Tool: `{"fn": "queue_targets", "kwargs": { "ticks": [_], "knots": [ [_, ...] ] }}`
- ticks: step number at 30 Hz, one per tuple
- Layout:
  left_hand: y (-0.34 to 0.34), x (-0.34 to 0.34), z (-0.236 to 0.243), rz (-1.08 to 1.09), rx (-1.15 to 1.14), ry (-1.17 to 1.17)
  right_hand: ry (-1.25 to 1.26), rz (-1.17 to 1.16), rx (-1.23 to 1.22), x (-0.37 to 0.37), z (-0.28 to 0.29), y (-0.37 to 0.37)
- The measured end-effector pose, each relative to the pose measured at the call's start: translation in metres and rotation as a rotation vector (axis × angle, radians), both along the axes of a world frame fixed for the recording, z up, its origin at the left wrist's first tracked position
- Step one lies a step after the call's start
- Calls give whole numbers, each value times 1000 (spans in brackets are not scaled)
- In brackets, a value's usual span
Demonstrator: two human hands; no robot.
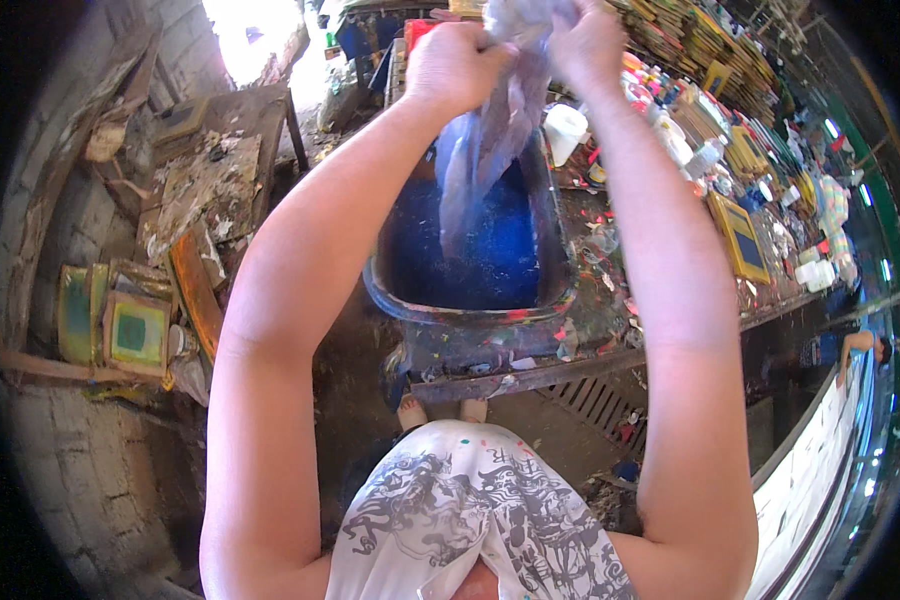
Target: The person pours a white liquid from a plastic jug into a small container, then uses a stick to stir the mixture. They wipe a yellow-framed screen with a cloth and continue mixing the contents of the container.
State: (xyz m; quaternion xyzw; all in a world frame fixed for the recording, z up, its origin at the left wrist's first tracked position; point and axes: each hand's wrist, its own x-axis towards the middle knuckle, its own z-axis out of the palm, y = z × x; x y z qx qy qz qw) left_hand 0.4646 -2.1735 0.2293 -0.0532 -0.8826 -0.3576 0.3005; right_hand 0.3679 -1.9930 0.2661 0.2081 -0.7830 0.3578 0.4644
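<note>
My left hand [450,65] and my right hand [582,50] are raised at the top of the head view, each closed on a crumpled pale grey-lilac cloth or sheet [480,140]. It hangs down between them over a paint-stained dark plastic tub [400,303] with deep blue liquid inside; whether its lower end touches the liquid I cannot tell. The tub rests on a paint-spattered bench [510,365] in front of me, above my feet.
Screen frames [135,335] lean at the left by a worn wooden table [210,170]. A white jug [565,135], many small containers, a yellow frame [740,235] and stacked boards [680,50] crowd the right. A slatted grate [590,395] lies low. Another person [860,350] is far right.
</note>
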Motion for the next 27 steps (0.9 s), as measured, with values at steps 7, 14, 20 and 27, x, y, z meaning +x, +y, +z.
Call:
{"fn": "queue_targets", "kwargs": {
  "ticks": [7, 14, 20, 27],
  "knots": [
    [-33, -25, -125, 27, -333, -214, -467, 43, 654, 50, -191, -5],
    [-13, 19, -213, -212, -766, -912, -1067, 162, 1170, 113, -254, -12],
    [10, 20, -246, -204, -1094, -1145, -1159, 136, 1313, 108, -291, -9],
    [-11, 3, -264, -217, -812, -664, -1052, 185, 1338, 98, -276, -14]
  ]
}}
